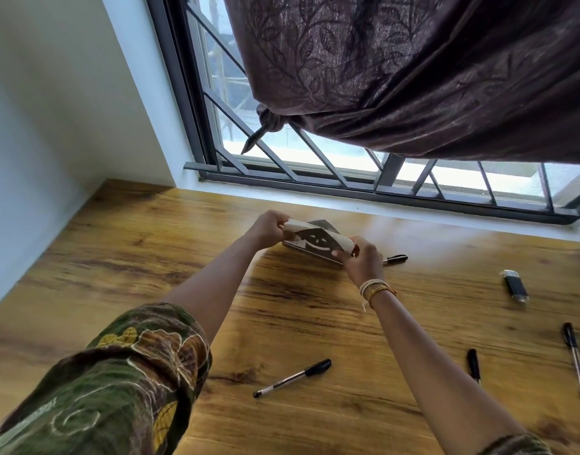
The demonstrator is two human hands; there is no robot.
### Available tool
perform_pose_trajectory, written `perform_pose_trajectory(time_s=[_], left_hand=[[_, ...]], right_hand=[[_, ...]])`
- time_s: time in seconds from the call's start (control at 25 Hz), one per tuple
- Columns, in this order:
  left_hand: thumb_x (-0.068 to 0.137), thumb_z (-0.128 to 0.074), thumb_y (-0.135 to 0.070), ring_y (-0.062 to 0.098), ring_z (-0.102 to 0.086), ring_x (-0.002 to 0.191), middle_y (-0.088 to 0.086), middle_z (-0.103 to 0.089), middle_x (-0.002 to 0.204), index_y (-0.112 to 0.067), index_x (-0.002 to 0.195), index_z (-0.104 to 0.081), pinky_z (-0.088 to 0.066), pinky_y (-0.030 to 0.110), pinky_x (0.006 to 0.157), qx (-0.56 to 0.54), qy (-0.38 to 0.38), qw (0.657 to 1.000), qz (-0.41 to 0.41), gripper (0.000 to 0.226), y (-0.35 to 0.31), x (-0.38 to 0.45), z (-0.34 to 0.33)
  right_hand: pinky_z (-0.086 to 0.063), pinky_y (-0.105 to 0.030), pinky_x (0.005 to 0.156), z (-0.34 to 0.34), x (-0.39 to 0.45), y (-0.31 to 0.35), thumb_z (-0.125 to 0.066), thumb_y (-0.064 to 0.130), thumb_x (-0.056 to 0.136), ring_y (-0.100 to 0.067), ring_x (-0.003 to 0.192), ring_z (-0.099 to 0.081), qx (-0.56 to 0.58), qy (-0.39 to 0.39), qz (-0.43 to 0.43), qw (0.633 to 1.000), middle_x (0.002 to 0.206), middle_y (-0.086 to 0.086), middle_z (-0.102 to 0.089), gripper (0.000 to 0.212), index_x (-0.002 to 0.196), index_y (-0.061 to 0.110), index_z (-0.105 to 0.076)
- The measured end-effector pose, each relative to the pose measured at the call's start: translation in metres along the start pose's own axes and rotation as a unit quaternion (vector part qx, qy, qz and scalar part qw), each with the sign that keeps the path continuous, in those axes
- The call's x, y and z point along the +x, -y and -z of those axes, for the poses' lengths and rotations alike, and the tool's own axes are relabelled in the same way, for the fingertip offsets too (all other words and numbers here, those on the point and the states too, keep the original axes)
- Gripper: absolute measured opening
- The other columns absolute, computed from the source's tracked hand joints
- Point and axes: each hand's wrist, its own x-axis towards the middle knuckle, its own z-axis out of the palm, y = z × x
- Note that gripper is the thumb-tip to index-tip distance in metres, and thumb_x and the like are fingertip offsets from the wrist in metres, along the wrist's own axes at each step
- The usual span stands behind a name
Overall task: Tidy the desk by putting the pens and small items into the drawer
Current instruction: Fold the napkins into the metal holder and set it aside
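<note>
Both my hands hold a small beige pouch (314, 239) with a dark smiling print, low over the wooden desk (150, 257) near the window. My left hand (270, 226) pinches its left end and my right hand (364, 259) grips its right end. A black-capped pen (293, 377) lies between my forearms near the front. Another pen (395, 258) pokes out behind my right hand. A short black pen (473, 365) and a long clear pen (575, 364) lie at the right. A black USB stick (515, 285) rests further back on the right. No drawer is in view.
A window sill (413, 211) with a metal grille runs along the desk's far edge. A brown patterned curtain (413, 77) hangs knotted above it. A white wall (52, 126) bounds the desk on the left.
</note>
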Motion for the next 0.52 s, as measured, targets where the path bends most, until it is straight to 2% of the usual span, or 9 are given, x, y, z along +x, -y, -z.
perform_pose_trajectory(time_s=[0.12, 0.16, 0.24, 0.32, 0.4, 0.52], left_hand=[[0.078, -0.074, -0.004, 0.026, -0.066, 0.090, 0.021, -0.070, 0.101, 0.007, 0.104, -0.069, -0.056, 0.033, 0.078, -0.060, 0.000, 0.998, 0.013, 0.028, -0.005, -0.021, 0.005], [0.078, -0.074, -0.003, 0.023, -0.065, 0.090, 0.020, -0.070, 0.102, 0.007, 0.107, -0.068, -0.056, 0.028, 0.077, -0.085, -0.002, 0.996, 0.025, 0.031, -0.008, -0.030, 0.005], [0.079, -0.075, -0.005, 0.016, -0.063, 0.084, 0.015, -0.069, 0.099, 0.008, 0.109, -0.067, -0.051, 0.015, 0.065, -0.121, -0.003, 0.992, 0.047, 0.034, -0.015, -0.050, 0.003], [0.081, -0.074, -0.006, 0.015, -0.061, 0.078, 0.014, -0.066, 0.094, 0.011, 0.109, -0.066, -0.048, 0.012, 0.056, -0.154, -0.007, 0.986, 0.064, 0.034, -0.019, -0.072, -0.001], [0.082, -0.072, -0.005, 0.019, -0.062, 0.075, 0.015, -0.065, 0.090, 0.015, 0.107, -0.064, -0.052, 0.017, 0.056, -0.184, -0.016, 0.980, 0.074, 0.033, -0.022, -0.095, -0.007], [0.083, -0.071, -0.008, 0.026, -0.063, 0.078, 0.019, -0.065, 0.090, 0.015, 0.104, -0.064, -0.055, 0.034, 0.072, -0.232, -0.045, 0.966, 0.109, 0.032, -0.019, -0.126, -0.012]], right_hand=[[-0.035, -0.008, 0.053, 0.005, -0.006, 0.005, -0.077, 0.021, 0.078, -0.015, 0.078, -0.059, 0.030, 0.016, 0.001, 0.999, 0.088, -0.003, -0.067, 0.038, 0.110, 0.004, -0.067], [-0.037, -0.011, 0.053, 0.007, -0.009, 0.006, -0.077, 0.021, 0.078, -0.017, 0.077, -0.059, 0.051, 0.021, -0.007, 0.998, 0.086, -0.002, -0.066, 0.036, 0.108, 0.004, -0.068], [-0.048, -0.021, 0.060, 0.013, -0.017, 0.007, -0.077, 0.017, 0.077, -0.021, 0.079, -0.063, 0.105, 0.042, -0.021, 0.993, 0.085, -0.003, -0.068, 0.034, 0.107, 0.002, -0.070], [-0.055, -0.032, 0.072, 0.018, -0.026, 0.006, -0.077, 0.014, 0.078, -0.022, 0.081, -0.065, 0.143, 0.061, -0.024, 0.987, 0.087, -0.005, -0.070, 0.033, 0.108, 0.002, -0.071], [-0.055, -0.034, 0.075, 0.022, -0.039, 0.008, -0.077, 0.014, 0.078, -0.023, 0.081, -0.065, 0.166, 0.079, -0.025, 0.983, 0.087, -0.006, -0.070, 0.034, 0.108, 0.001, -0.070], [-0.056, -0.035, 0.077, 0.025, -0.053, 0.013, -0.077, 0.013, 0.078, -0.024, 0.085, -0.066, 0.196, 0.112, -0.034, 0.974, 0.093, -0.011, -0.072, 0.036, 0.110, -0.002, -0.069]])
